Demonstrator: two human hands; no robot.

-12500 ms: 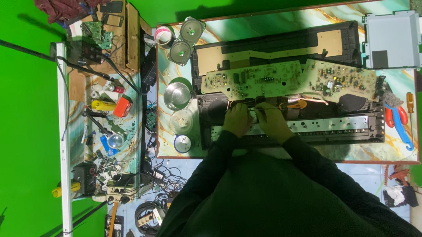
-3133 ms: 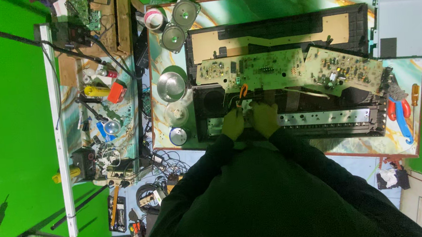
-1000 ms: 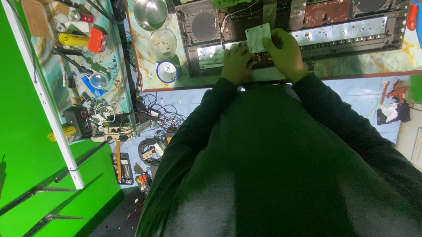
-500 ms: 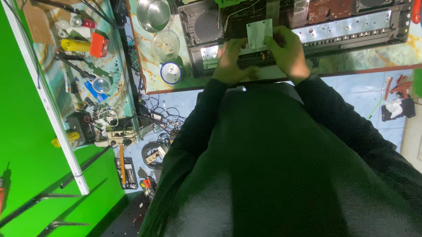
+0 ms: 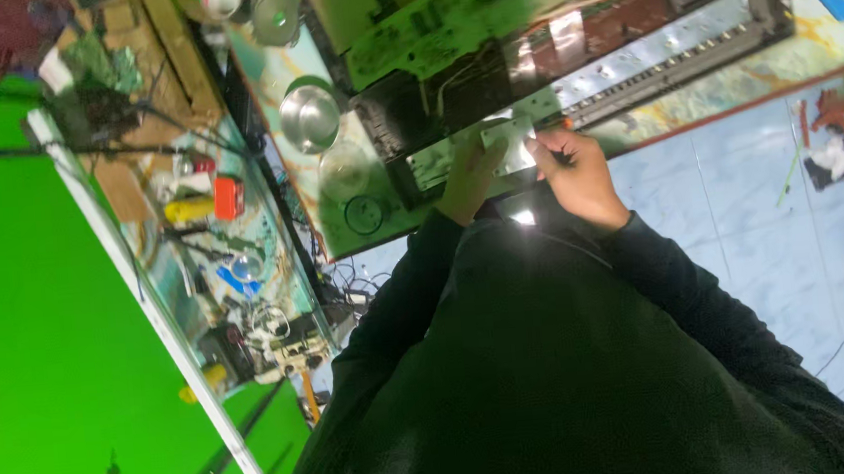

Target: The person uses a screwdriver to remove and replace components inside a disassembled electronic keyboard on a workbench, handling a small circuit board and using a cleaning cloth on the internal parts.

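Compared with half a second ago, both hands are sitting a little lower and more to the right in the head view, and the whole scene is now tilting; the small pale plate is staying between them. The left hand (image 5: pixel 470 175) is gripping the left edge of this small pale plate (image 5: pixel 509 146) and the right hand (image 5: pixel 577 172) is pinching its right edge, just above the front strip of the opened black electronic chassis (image 5: pixel 569 65). I am judging that the plate is being fitted or lifted at this strip; the next move is asking for steady fingers and careful alignment. The green circuit board (image 5: pixel 484 6) is lying above it. The desk (image 5: pixel 809 51) is also carrying a metal bowl (image 5: pixel 309 118). A cluttered side shelf (image 5: pixel 191 235), pale floor tiles and green walls are surrounding it.
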